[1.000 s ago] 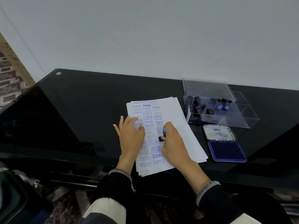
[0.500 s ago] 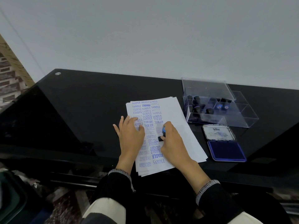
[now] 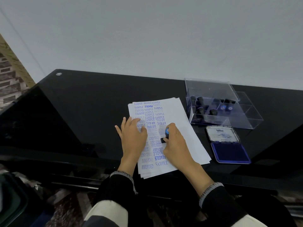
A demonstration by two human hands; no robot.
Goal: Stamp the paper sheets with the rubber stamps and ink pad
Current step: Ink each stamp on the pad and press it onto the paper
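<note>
A stack of white paper sheets (image 3: pixel 180 122) lies on the black glass table (image 3: pixel 82 112), its left half covered in blue stamped words. My left hand (image 3: pixel 133 138) rests flat on the left side of the stack, fingers spread. My right hand (image 3: pixel 176 145) grips a black rubber stamp with a blue cap (image 3: pixel 165 135), its base down on the paper mid-sheet. The open blue ink pad (image 3: pixel 229 152) lies to the right of the stack.
A clear plastic box (image 3: pixel 246 118) holding several more black stamps stands behind the ink pad, its lid resting across it. The white wall runs close behind the table. The table's front edge is just below the paper stack.
Almost nothing has moved. Both hands stay where they were, with the stamp still down on the same spot of the paper.
</note>
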